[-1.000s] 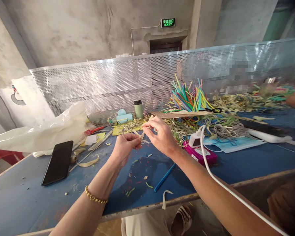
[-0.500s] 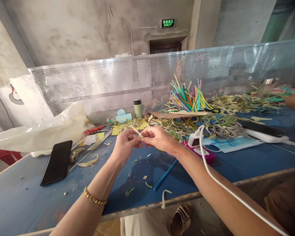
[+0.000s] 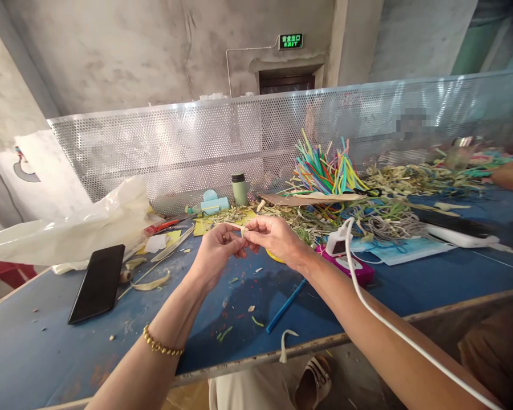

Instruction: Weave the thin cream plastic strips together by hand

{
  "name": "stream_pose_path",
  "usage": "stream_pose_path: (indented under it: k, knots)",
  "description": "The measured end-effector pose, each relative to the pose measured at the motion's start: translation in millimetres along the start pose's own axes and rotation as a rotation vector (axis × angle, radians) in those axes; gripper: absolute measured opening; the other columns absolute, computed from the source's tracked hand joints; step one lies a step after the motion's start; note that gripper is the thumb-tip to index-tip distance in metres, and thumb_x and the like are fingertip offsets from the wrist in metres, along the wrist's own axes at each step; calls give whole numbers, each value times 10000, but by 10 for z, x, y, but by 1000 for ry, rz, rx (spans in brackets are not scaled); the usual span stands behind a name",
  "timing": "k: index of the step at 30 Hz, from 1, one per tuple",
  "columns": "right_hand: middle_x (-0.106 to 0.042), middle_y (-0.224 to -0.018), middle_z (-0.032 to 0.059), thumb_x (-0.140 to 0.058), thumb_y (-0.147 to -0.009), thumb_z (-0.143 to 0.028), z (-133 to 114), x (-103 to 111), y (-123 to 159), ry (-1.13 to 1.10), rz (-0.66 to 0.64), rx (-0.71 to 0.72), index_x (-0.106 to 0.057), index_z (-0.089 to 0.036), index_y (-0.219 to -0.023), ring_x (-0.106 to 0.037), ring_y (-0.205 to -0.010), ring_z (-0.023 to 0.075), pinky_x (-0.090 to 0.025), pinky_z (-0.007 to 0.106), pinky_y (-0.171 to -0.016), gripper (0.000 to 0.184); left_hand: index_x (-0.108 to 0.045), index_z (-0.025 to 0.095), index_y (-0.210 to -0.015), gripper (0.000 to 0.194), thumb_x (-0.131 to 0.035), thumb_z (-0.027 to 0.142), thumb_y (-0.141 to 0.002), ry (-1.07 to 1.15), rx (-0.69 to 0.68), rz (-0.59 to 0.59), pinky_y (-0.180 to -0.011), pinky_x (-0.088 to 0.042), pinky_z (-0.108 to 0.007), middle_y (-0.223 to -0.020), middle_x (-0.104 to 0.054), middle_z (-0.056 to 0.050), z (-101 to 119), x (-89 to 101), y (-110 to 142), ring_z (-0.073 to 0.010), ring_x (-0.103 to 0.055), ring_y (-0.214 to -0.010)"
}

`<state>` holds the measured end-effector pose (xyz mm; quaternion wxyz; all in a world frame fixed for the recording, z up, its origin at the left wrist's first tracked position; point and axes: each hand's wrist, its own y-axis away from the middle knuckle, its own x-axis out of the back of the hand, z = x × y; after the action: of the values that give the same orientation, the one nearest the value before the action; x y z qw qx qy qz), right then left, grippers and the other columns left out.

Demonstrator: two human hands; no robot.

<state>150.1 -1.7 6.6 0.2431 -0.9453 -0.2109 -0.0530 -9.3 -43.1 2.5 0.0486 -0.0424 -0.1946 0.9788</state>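
Note:
Both hands meet above the middle of the blue table (image 3: pixel 154 341), fingertips close together. My left hand (image 3: pixel 217 250) is closed in a pinch on a small pale strip (image 3: pixel 243 229), which looks like dried plant leaf or straw. From the other side my right hand (image 3: pixel 273 236) pinches the same strip; much of it is hidden by the fingers. Just behind the hands lie dry straw-like scraps (image 3: pixel 228 216) on yellow sheets. A blue stick (image 3: pixel 286 306) rests on the table below my right hand.
A black phone (image 3: pixel 96 285) lies at left, near a cream plastic sheet (image 3: pixel 77 222) and red-handled tool (image 3: pixel 160 227). Behind stand a green bottle (image 3: pixel 239 191) and colourful pipe cleaners (image 3: pixel 329 168). A white cable (image 3: pixel 393 330) crosses my right forearm. A co-worker's arm (image 3: pixel 511 175) shows at far right.
The pale strip's end, which pointed up to the left, now lies flatter between the fingertips. My right fingers have shifted slightly around it; both hands stay in nearly the same place.

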Motion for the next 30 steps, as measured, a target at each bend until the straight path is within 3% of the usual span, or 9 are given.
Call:
stream_pose_path:
  k: [9,18,22,27,30]
  knots:
    - [-654,-689,9,-702,-769,-303,59,-33,-19,51,99,91,-643,-151,-838,-571,-554,107,-477,241,-527,178,-647,114,-884,344,-835,264,-638,88,67,-74,-576,-438,-273,-617,-653,0,-11,18,-5,-121,-587,-509]
    - [-640,-673,-3,-703,-772,-312,63,-45,-26,-27,74,84,-642,-148,-846,-565,-554,100,-481,246,-550,190,-688,117,-833,277,-805,321,-687,73,105,-119,-581,-416,-275,-731,-691,-47,21,12,7,-123,-592,-552]
    - [-614,-628,-20,-695,-780,-275,55,-74,-9,6,77,84,-658,-154,-914,-557,-547,104,-473,248,-546,185,-702,111,-763,298,-752,405,-753,17,52,-60,-568,-377,-264,-730,-694,-67,-8,1,6,-119,-577,-573]
    - [-635,-685,-2,-633,-813,-237,21,-83,6,74,35,89,-637,-149,-993,-578,-584,119,-481,258,-559,200,-688,123,-698,264,-726,377,-760,5,14,-21,-561,-370,-262,-656,-664,-42,-53,20,-14,-108,-549,-533]
    - [-671,-784,26,-621,-788,-172,-23,-26,7,160,24,91,-626,-143,-1120,-610,-667,138,-486,267,-606,334,-673,133,-663,246,-710,355,-762,-35,-27,36,-553,-377,-257,-620,-646,-22,-48,41,-28,-100,-542,-505]
